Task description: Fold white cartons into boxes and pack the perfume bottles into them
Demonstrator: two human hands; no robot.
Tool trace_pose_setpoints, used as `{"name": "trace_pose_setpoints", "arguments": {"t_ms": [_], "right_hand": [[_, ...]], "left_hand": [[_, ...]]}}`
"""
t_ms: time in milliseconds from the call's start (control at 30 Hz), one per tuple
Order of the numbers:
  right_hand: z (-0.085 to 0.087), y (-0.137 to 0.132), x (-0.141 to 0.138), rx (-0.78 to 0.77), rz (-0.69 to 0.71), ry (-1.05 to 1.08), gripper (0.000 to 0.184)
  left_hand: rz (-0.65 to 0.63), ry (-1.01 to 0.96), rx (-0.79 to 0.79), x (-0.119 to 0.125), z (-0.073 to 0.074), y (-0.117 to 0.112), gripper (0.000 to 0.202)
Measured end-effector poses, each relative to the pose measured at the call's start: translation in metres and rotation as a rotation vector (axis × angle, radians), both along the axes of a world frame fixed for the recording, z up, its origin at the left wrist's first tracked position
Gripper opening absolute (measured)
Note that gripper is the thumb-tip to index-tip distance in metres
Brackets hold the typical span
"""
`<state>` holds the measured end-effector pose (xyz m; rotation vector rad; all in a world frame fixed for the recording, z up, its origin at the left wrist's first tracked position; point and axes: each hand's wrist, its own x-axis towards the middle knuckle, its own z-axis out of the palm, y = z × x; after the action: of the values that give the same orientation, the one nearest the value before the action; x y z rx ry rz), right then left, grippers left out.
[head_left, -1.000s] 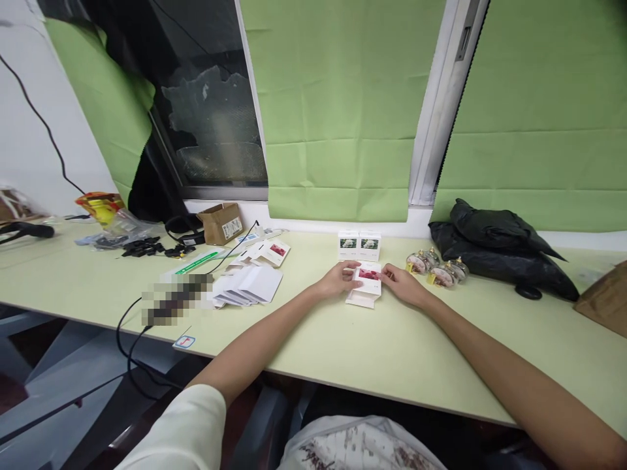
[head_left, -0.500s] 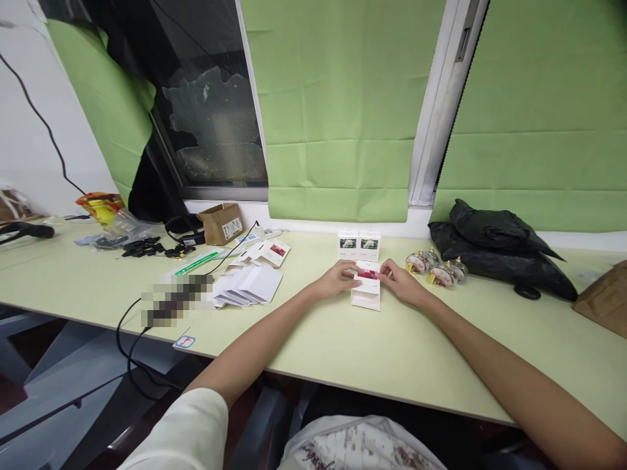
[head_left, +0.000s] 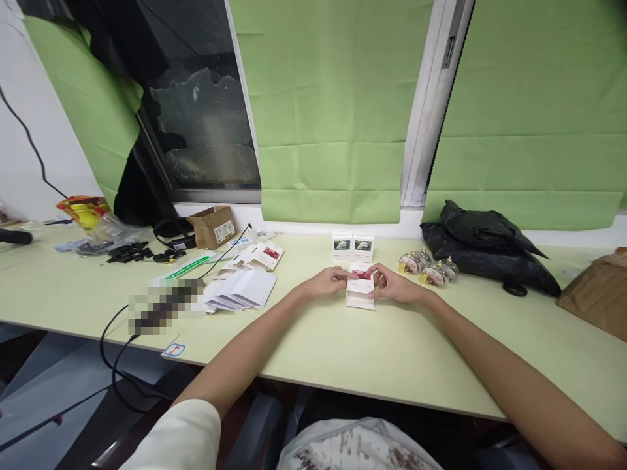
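A small white cardboard box (head_left: pixel 360 301) with a red flower picture lies on the table in front of me, its near end open with a flap toward me. My left hand (head_left: pixel 327 282) is closed at its left edge, fingers curled, with a fingertip on the box. My right hand (head_left: pixel 392 286) grips the right side, thumb low near the open end and fingers by the red picture. Just behind stand two white boxes (head_left: pixel 353 247) with white flower pictures. Right of my right hand sit several round clear ornaments (head_left: pixel 431 269) with gold-coloured tops.
Flat white cartons (head_left: pixel 245 287) lie in a fanned pile to the left. Behind them are a brown cardboard box (head_left: pixel 213 226) and black small parts (head_left: pixel 130 252). Black plastic bags (head_left: pixel 484 245) and a brown paper bag (head_left: pixel 597 290) lie right. A black cable hangs over the table's front edge.
My right hand has slid down the box's right side toward its open end. My left fingers have drawn back left and curled in. The view has shifted slightly right.
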<state>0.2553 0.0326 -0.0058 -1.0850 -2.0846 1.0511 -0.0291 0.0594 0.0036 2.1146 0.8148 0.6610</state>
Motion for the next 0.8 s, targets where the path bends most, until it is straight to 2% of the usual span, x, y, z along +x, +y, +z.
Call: {"name": "trace_pose_setpoints", "arguments": {"t_ms": [133, 233, 433, 567, 700, 800], "right_hand": [[-0.002, 0.002, 0.002, -0.036, 0.027, 0.001, 0.077], [-0.004, 0.004, 0.001, -0.031, 0.032, 0.006, 0.077], [-0.004, 0.003, -0.001, -0.010, 0.022, -0.039, 0.076], [-0.008, -0.012, -0.005, 0.141, -0.027, -0.097, 0.058], [-0.017, -0.024, -0.014, 0.484, -0.156, -0.245, 0.040], [-0.023, -0.022, -0.016, 0.525, -0.158, -0.267, 0.041]], "left_hand": [[-0.111, 0.028, -0.119, -0.004, 0.007, -0.002, 0.059], [-0.107, 0.009, -0.108, -0.003, 0.007, -0.004, 0.069], [-0.031, -0.048, -0.052, 0.000, -0.004, -0.004, 0.061], [0.002, -0.041, 0.009, 0.003, -0.012, -0.001, 0.055], [0.038, -0.079, 0.080, 0.009, -0.020, -0.003, 0.049], [0.038, -0.070, 0.071, 0.009, -0.022, -0.008, 0.052]]}}
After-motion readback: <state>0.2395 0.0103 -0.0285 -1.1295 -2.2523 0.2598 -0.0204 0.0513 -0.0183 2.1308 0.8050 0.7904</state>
